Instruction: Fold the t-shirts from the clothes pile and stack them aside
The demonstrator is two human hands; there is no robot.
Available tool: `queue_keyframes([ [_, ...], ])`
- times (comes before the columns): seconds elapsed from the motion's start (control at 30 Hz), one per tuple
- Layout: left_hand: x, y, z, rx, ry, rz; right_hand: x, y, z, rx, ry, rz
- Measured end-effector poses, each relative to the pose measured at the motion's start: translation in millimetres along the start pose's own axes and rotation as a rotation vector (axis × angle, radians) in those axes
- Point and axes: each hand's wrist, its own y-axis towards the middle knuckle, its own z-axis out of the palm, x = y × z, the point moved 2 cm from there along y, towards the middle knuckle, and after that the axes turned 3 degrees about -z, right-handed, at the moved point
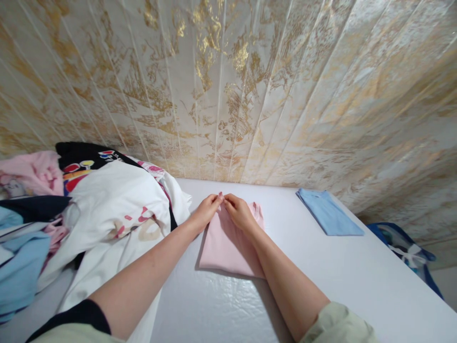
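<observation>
A folded pink garment (228,247), seemingly a shirt, lies flat on the white table in front of me. At its far edge my left hand (209,210) is closed in a pinch on a small bit of the pink cloth. Right beside it, my right hand (238,212) pinches the same raised bit, fingertips almost touching the left ones. A ribbed band shows at the garment's far right corner. Both forearms reach in from below, and the right one covers part of the garment's right side.
Left of me a loose heap of clothes includes a white printed shirt (117,195), a black printed one (89,157) and light blue cloth (24,271). A folded blue garment (328,212) lies at right on the white table (300,276). Beyond the table's right edge is a blue-trimmed bag (403,252). A gold-patterned curtain (214,95) hangs behind.
</observation>
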Motion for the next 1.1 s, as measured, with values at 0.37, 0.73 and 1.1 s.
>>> queue_keyframes([
  [0.37,0.4,-0.3,-2.6,-0.01,0.025,-0.086,-6.9,2.5,-8.6,-0.052,-0.02,0.076],
  [0.73,2.1,1.5,-1.4,-0.038,-0.044,-0.09,-14.4,3.0,-17.3,0.146,-0.222,0.186],
  [1.1,-0.2,1.8,-7.9,-0.185,0.237,-0.046,-4.2,0.1,-21.6,0.031,-0.344,0.202],
])
